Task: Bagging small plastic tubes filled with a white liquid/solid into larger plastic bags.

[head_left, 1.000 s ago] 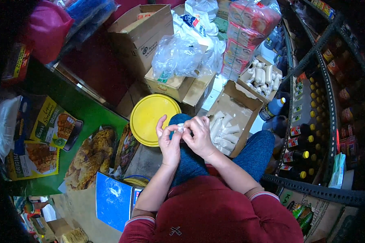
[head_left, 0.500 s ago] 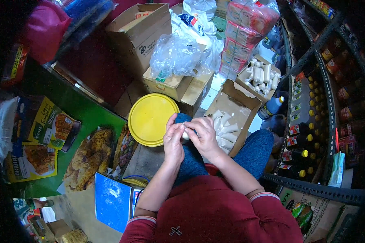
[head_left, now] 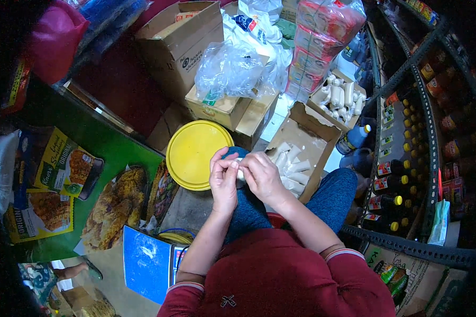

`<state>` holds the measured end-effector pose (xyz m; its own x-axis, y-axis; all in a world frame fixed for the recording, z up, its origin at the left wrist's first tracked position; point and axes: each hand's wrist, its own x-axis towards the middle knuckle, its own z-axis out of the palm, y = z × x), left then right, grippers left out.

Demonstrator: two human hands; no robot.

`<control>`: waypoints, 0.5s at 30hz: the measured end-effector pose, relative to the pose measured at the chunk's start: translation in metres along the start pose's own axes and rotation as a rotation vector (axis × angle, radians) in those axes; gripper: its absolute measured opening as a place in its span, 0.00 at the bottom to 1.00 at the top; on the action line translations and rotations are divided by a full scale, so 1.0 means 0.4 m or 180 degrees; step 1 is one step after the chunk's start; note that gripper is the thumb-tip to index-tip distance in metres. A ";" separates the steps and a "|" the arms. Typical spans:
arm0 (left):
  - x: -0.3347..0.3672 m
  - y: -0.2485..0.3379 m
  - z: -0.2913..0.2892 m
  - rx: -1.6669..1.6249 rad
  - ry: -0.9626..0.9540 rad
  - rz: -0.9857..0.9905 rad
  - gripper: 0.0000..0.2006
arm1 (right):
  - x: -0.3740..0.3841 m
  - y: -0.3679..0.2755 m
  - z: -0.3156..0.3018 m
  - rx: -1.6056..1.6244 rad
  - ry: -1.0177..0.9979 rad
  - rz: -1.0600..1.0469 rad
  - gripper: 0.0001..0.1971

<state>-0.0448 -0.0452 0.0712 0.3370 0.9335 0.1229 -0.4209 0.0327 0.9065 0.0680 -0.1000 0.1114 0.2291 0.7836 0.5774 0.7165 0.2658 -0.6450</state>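
My left hand (head_left: 223, 185) and my right hand (head_left: 264, 177) meet above my lap, next to the yellow lid. Between them is a small white packet (head_left: 240, 180), mostly hidden by my fingers. Both hands are closed on its upper end, thumbs and fingertips pinching close together. Just right of my right hand stands an open cardboard box (head_left: 325, 137) with several slim white filled packets (head_left: 296, 177) lying in it. A round yellow lid (head_left: 198, 153) lies left of my hands.
A second box holds fuller white packets (head_left: 346, 98) farther back. Bottles (head_left: 391, 185) line a metal shelf on the right. A blue flat-topped scale (head_left: 148, 264) stands at lower left. Clear plastic bags (head_left: 227, 71) rest on boxes ahead. Another person's leg (head_left: 71, 271) shows at lower left.
Both hands have shifted slightly left, still pinching the packet, and my right fingers have drawn in over its top. At lower left, the other person's leg and patterned clothing have come further into view.
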 end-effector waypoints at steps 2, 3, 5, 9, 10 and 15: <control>0.006 0.010 0.016 -0.0177 0.0029 -0.0132 0.04 | 0.007 0.012 -0.002 0.0080 -0.0013 -0.0311 0.08; 0.009 0.014 0.022 -0.0343 0.0069 -0.0266 0.05 | 0.012 0.018 -0.003 0.0086 -0.0016 -0.0305 0.08; 0.019 0.017 0.008 0.0083 -0.0187 -0.0201 0.06 | 0.030 0.032 -0.008 0.0195 -0.0152 -0.0468 0.08; 0.017 0.017 -0.009 0.1173 -0.0613 0.0239 0.08 | 0.082 0.037 -0.033 -0.0007 -0.0099 -0.1008 0.11; 0.014 0.019 -0.015 0.1178 -0.0608 0.0235 0.08 | 0.090 0.043 -0.029 -0.0007 -0.0057 -0.1139 0.12; -0.007 0.018 -0.032 0.1681 -0.0775 0.0436 0.07 | 0.074 0.075 -0.010 0.0093 0.0021 -0.0823 0.08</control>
<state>-0.0596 -0.0430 0.0723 0.5190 0.8058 0.2853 -0.0194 -0.3225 0.9464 0.0988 -0.0709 0.1113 0.0452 0.6838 0.7283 0.7324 0.4731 -0.4896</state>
